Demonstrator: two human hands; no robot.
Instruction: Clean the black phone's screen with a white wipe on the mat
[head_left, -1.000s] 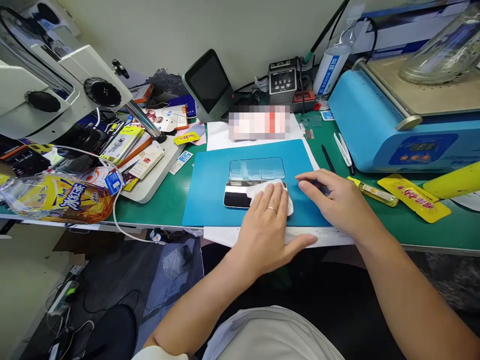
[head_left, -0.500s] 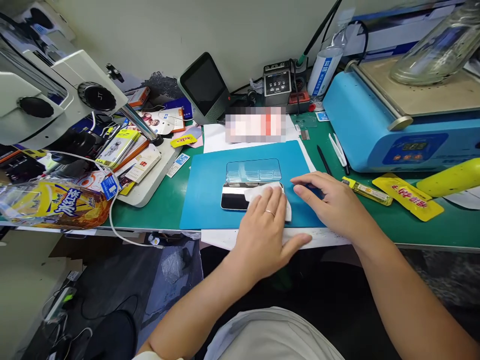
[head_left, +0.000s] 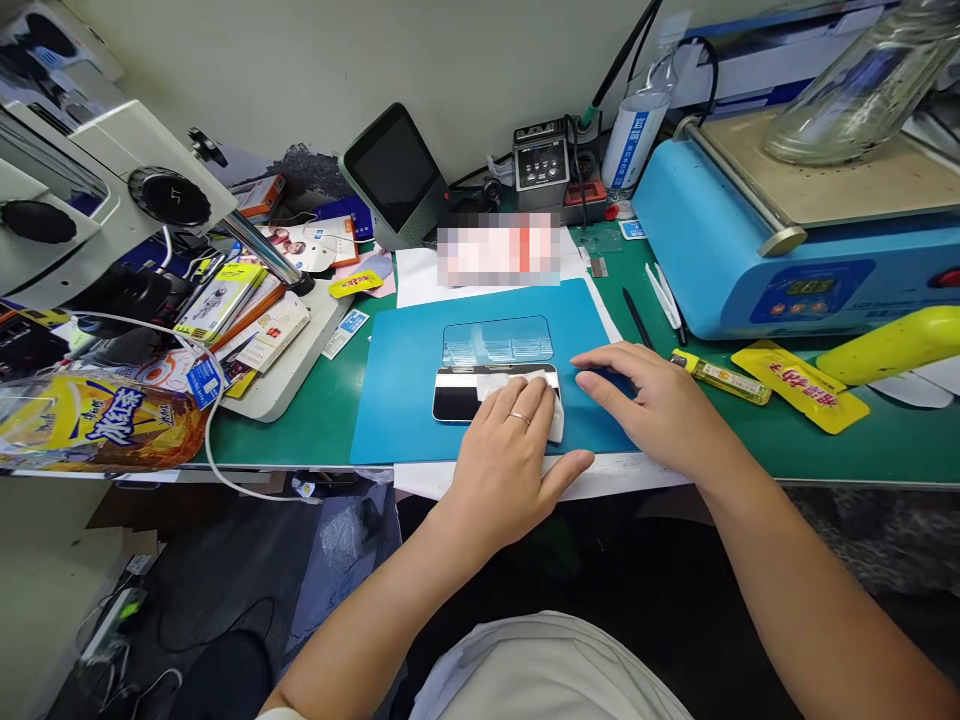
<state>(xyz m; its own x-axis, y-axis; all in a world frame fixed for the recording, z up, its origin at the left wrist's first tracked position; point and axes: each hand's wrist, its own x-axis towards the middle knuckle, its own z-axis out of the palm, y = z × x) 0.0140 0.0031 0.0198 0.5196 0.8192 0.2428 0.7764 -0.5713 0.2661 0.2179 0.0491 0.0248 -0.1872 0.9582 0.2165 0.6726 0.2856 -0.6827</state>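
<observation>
My left hand [head_left: 504,465], with a ring on one finger, presses a folded white wipe [head_left: 556,420] down with its fingertips. Under the wipe is a smartphone [head_left: 454,402] with a dark glossy face, its right part covered by the wipe and my fingers. Just behind the phone rests a clear phone-sized panel [head_left: 498,341] with a thin dark outline. Both lie on a blue mat [head_left: 397,400]. To the right of the phone, my right hand [head_left: 651,405] hovers at the mat's edge, its fingers apart and holding nothing.
At right are a blue heating machine [head_left: 697,240] with a glass jar [head_left: 817,130] on top, tweezers [head_left: 661,298], a black pen-like tool [head_left: 637,318] and yellow packets [head_left: 802,385]. Left stand a microscope [head_left: 112,200] and a bottle of tea [head_left: 105,420]. A screen device [head_left: 394,175] stands behind.
My left hand and the wipe have shifted slightly left across the phone. My right hand stays in about the same place. The whole view has shifted a little.
</observation>
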